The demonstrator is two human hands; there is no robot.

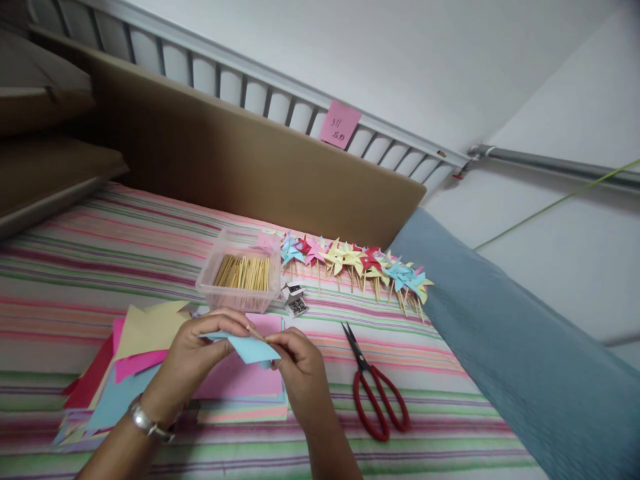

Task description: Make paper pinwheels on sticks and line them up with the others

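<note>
A blue paper [247, 348] was pinched by the fingers of both the left hand [203, 343] and the right hand [300, 363], held above a pink-topped stack [243, 380]. Red-handled scissors [370, 390] were laid to the right; farther off, paper pinwheels [345, 257] were lined up right of a clear box [209, 275].

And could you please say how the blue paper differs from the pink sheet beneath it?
The blue paper is raised between left hand and right hand; the pink sheet rests on stacked paper. The blue paper looks bent, the pink sheet flat. Both are plain-coloured paper.
</note>
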